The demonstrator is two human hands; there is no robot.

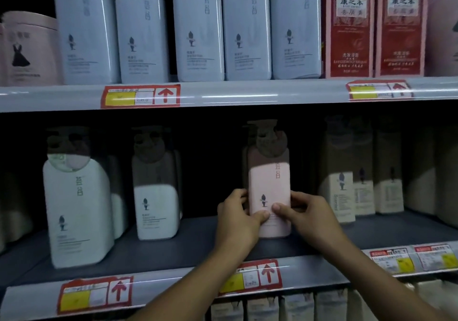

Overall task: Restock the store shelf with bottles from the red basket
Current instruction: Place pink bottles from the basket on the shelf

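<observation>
While shadow hides its pump, both hands grip the pink bottle upright.

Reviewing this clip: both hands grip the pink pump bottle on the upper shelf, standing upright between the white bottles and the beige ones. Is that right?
Not quite. The head view shows both the left hand and the right hand gripping the pink pump bottle on the lower shelf, not the upper one. The rest holds: it stands upright, with white bottles to its left and beige ones to its right.
</observation>
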